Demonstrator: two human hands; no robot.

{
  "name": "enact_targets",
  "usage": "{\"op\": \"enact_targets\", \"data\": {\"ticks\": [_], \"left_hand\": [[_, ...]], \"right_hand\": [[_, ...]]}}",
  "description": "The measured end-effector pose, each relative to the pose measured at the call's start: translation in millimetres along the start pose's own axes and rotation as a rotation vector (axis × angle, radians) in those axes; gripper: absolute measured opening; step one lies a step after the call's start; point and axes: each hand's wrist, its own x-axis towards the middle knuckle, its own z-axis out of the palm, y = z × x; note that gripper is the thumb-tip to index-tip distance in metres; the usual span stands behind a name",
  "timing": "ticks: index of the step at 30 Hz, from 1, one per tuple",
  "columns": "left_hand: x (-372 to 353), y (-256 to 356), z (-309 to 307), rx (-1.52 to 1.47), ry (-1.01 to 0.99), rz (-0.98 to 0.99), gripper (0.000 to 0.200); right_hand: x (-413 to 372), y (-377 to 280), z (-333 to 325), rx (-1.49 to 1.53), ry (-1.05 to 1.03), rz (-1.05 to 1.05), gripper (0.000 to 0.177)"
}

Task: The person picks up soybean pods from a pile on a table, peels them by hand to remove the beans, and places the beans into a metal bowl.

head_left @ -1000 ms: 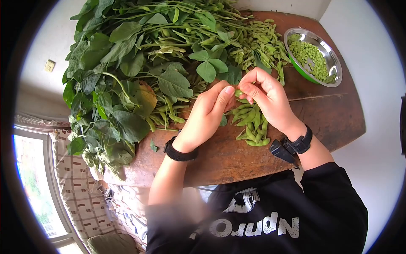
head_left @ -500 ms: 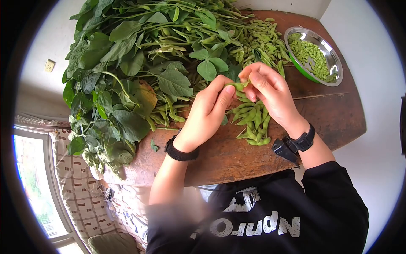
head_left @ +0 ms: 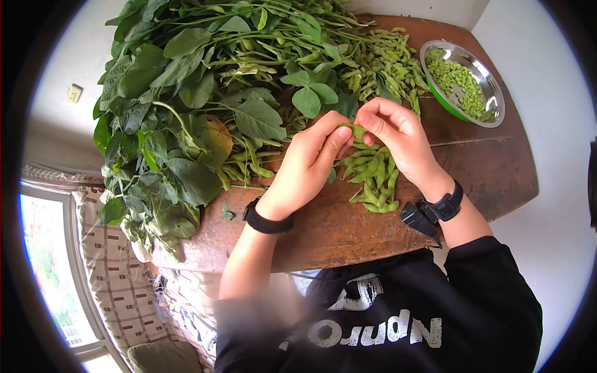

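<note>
Between my hands is a green soybean pod, pinched at its two ends. My left hand grips one end between thumb and index finger. The other end is in the fingertips of my right hand, which partly cover it. Right below the hands lies a small pile of full green pods on the wooden table. Beyond them spreads a heap of paler, flattened pods. A steel bowl with a green outside holds many shelled beans.
Leafy soybean plants cover the left and back of the table, with stems and pods attached. A black device hangs by my right wrist strap. A patterned curtain and window are at the lower left.
My hands have drawn closer together around the pod, and less of it shows between the fingers. My right hand has shifted slightly down. The bowl and piles look the same.
</note>
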Motion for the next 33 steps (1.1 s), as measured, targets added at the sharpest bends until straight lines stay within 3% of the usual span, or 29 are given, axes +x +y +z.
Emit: {"op": "enact_targets", "data": {"ticks": [3, 11, 33], "left_hand": [[-0.2, 0.2, 1.0, -0.001, -0.001, 0.006, 0.015], [1.5, 4.3, -1.8, 0.0, 0.097, -0.028, 0.013], [0.7, 3.4, -1.7, -0.035, 0.048, -0.031, 0.014]], "right_hand": [[0.7, -0.2, -0.2, 0.158, -0.012, 0.053, 0.02], [1.0, -3.1, 4.5, 0.079, -0.037, -0.006, 0.021], [-0.6, 0.7, 4.7, 0.078, -0.027, -0.015, 0.019]]}}
